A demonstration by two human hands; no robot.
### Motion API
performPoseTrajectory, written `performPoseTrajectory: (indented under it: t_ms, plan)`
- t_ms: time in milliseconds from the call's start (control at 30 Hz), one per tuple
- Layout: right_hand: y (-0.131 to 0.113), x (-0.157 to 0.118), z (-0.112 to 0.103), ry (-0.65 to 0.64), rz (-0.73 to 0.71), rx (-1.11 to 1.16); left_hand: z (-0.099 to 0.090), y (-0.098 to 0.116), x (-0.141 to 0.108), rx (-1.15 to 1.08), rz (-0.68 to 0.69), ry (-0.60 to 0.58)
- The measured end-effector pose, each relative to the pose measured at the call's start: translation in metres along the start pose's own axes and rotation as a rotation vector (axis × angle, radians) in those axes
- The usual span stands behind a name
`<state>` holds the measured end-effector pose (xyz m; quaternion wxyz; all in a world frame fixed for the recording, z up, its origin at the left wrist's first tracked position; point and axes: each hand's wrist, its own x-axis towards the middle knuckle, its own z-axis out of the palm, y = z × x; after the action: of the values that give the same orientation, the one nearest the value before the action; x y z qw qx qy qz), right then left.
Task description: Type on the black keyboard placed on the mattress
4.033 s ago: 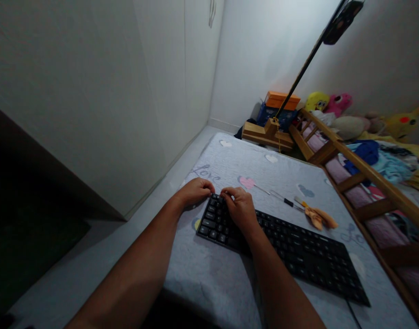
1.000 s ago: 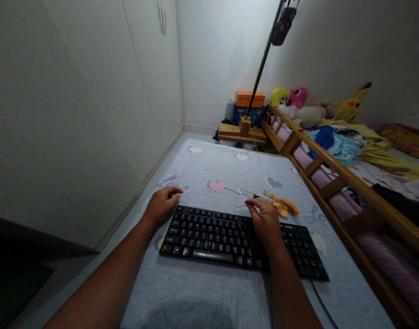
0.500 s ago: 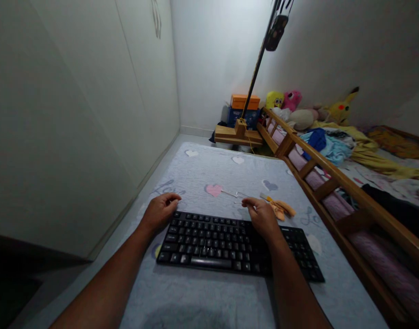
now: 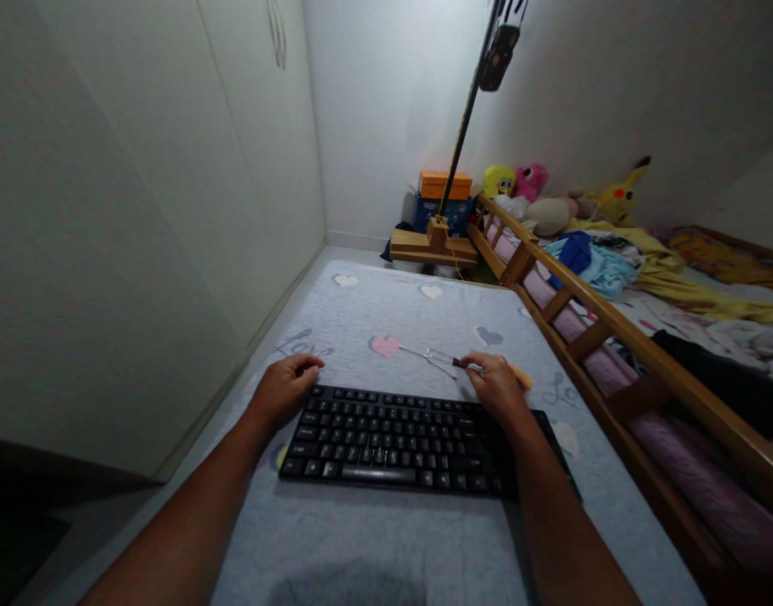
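Note:
A black keyboard (image 4: 383, 438) lies across the bedding, its right end partly covered by my right forearm. My left hand (image 4: 287, 383) rests at its far left corner, fingers loosely curled and no object showing in them. Beyond the far right keys, my right hand (image 4: 495, 380) pinches a slim tool with a dark tip (image 4: 458, 362); most of it is hidden by the fingers. Left of that hand lie thin white sticks (image 4: 413, 351) and a thin wire-like piece (image 4: 439, 355). An orange cloth-like thing (image 4: 521, 377) shows past my right knuckles.
Heart-patterned bedding (image 4: 386, 311) spreads under everything. A wooden bed rail (image 4: 589, 311) runs along the right, with clothes and plush toys (image 4: 617, 202) behind it. White cupboard doors (image 4: 140, 210) stand left. A pole on a wooden base (image 4: 434, 244) and boxes (image 4: 445, 185) are at the back.
My right hand has moved slightly right, over where a small brush lay by the orange cloth, and a dark tip now shows at its fingers. The view has shifted a little.

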<state>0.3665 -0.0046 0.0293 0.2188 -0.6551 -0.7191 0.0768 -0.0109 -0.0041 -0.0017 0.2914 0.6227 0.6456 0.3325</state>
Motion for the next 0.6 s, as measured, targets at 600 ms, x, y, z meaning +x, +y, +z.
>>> performPoseTrajectory:
  t_ms: [600]
  plan:
    - [0.077,-0.039,-0.037,0.143,0.124,-0.057,-0.003,-0.003,-0.003,0.005,0.013,-0.069]
